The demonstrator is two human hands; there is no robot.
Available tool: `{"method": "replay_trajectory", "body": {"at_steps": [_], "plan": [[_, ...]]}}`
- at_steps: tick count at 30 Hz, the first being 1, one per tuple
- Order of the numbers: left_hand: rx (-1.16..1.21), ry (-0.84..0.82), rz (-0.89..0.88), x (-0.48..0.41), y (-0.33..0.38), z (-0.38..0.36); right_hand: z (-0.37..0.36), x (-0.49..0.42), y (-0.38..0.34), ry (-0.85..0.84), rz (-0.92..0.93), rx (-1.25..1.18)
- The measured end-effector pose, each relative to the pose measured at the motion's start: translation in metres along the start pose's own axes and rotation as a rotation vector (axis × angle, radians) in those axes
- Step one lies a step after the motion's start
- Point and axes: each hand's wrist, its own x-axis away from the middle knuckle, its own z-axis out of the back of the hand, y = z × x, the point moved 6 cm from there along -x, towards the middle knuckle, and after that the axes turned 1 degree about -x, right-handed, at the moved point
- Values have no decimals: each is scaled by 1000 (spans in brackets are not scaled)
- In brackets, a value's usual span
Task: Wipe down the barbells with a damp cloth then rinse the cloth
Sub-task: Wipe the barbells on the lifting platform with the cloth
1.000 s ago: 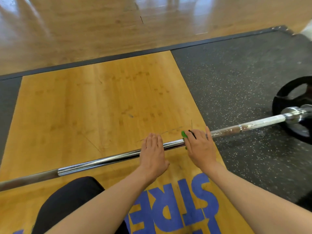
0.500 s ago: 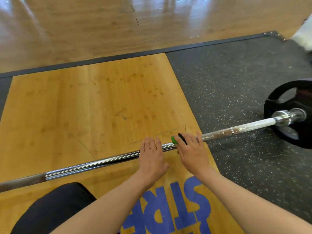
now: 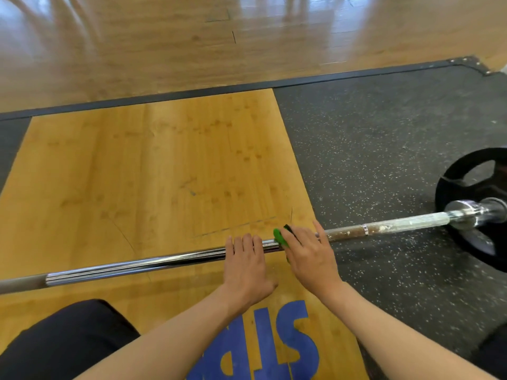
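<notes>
Glossy wood floor [image 3: 164,50], bamboo platform [image 3: 137,174] with blue lettering [image 3: 274,346], speckled black rubber mat [image 3: 384,133]

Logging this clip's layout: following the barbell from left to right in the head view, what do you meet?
Along the bar: dull grey bar end → shiny chrome shaft → left hand → green cloth → right hand → rusty chalk-caked stretch → black weight plate.
</notes>
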Motion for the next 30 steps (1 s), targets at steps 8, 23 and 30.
{"method": "replay_trajectory", "body": {"at_steps": [8,23,30], "plan": [[47,55,65,-7,3,-3,-17,-25,-27,-89,-199,-46],[-15,37,63,-16,16,-4,-10,-29,-13,-2,-265,-38],[-61,78,53,-16,17,-5,6,2,23,57,31,-49]]}}
